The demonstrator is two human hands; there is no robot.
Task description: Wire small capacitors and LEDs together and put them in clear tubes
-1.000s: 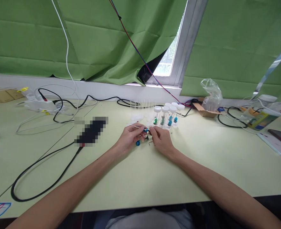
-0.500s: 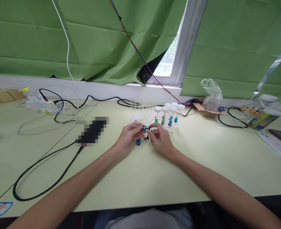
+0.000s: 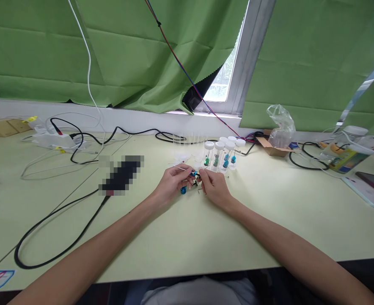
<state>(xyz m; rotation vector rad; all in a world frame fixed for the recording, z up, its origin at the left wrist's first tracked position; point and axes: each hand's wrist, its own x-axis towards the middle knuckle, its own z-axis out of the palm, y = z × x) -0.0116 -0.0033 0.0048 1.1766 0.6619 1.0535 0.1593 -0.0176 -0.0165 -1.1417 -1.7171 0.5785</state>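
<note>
Near the middle of the table my left hand (image 3: 173, 183) pinches a small blue part (image 3: 193, 173) with a thin metal rod reaching out to the left. My right hand (image 3: 217, 186) is closed beside it, its thumb and index finger on a short black piece (image 3: 197, 176) that meets the blue part's right end. Whether the two are joined is too small to tell. Below my left fingers a blue cylindrical piece (image 3: 183, 190) rests on the table. Between the hands lie a small black part (image 3: 196, 183) and a thin bent metal piece (image 3: 199, 191).
Behind my right hand stand several white-capped clear vials (image 3: 219, 146) with green or blue pieces inside. Clear tubes (image 3: 182, 148) stand to their left. A blurred dark device (image 3: 123, 176) with a black cable lies left. Further right are a cardboard box (image 3: 273, 149) and phones (image 3: 366, 192).
My right fingers have folded closer together around the black piece; the index finger was arched higher before. My left hand keeps its pinch on the blue part.
</note>
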